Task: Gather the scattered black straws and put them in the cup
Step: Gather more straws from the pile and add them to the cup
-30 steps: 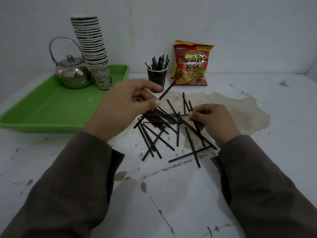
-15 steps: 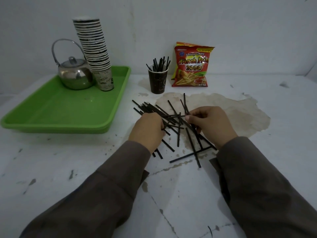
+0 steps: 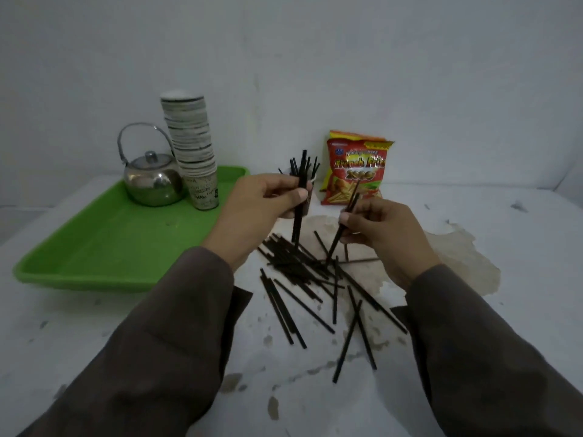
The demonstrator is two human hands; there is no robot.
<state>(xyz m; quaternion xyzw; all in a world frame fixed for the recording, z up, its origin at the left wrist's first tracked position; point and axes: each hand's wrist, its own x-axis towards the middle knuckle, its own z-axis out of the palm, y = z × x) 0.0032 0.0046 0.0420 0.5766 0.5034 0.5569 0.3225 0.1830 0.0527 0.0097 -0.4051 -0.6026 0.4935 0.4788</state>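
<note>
Several black straws (image 3: 303, 272) lie scattered in a loose pile on the white table in front of me. My left hand (image 3: 252, 212) pinches one black straw (image 3: 298, 222) nearly upright, above the pile's far side. My right hand (image 3: 378, 228) grips one or two tilted straws (image 3: 339, 236), their lower ends near the pile. Behind my left hand stands the dark cup (image 3: 310, 197), mostly hidden, with several straws (image 3: 304, 165) sticking out of its top.
A green tray (image 3: 104, 247) at the left holds a metal kettle (image 3: 151, 181) and a tall stack of paper cups (image 3: 192, 152). A red French fries snack bag (image 3: 356, 168) leans on the wall right of the cup. A brown stain (image 3: 457, 260) marks the table.
Both hands have lifted off the pile, each now holding straws raised above the table. The view has tilted down and the scene sits lower in frame.
</note>
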